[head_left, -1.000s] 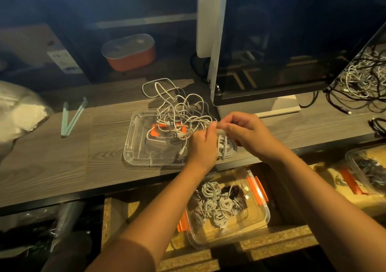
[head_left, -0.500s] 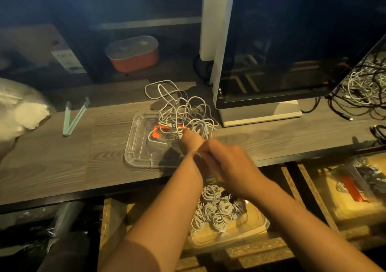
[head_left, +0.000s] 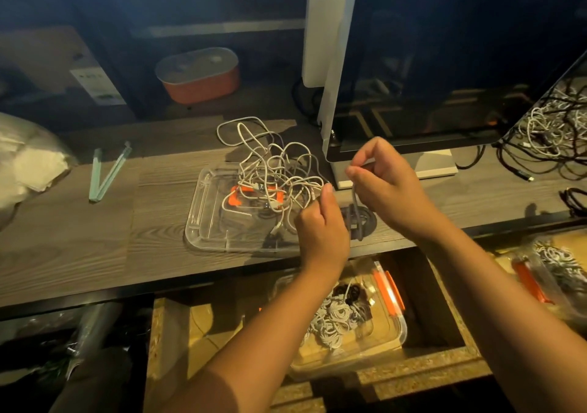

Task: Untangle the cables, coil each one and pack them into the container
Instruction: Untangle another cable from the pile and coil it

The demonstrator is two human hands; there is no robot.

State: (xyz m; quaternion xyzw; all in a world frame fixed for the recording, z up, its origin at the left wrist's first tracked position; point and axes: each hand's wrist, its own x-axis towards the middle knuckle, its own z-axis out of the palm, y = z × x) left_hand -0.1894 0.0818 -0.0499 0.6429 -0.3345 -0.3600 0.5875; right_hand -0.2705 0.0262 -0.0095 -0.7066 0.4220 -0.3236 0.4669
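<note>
A tangle of white cables (head_left: 270, 174) lies on a clear plastic tray (head_left: 203, 222) on the wooden desk. My left hand (head_left: 320, 225) is at the tangle's right edge, its fingertips pinching a white strand. Just to the right, my right hand (head_left: 387, 184) pinches the end of a grey cable. That cable hangs down to a dark grey coil (head_left: 360, 219) lying on the desk between my hands. Below the desk edge, a clear container (head_left: 394, 339) with orange clips sits in an open drawer and holds several coiled white cables (head_left: 330, 320).
A large monitor (head_left: 444, 63) stands behind my right hand. Another heap of black and white cables (head_left: 552, 133) lies at the right. A second container (head_left: 546, 273) sits lower right. An orange box (head_left: 200, 76) is at the back, green sticks (head_left: 108, 171) and a plastic bag (head_left: 25, 165) on the left.
My hands held a white coil at the desk edge, dipped toward the drawer container, and are now back up at the tangle without it. My right hand now holds a grey cable end.
</note>
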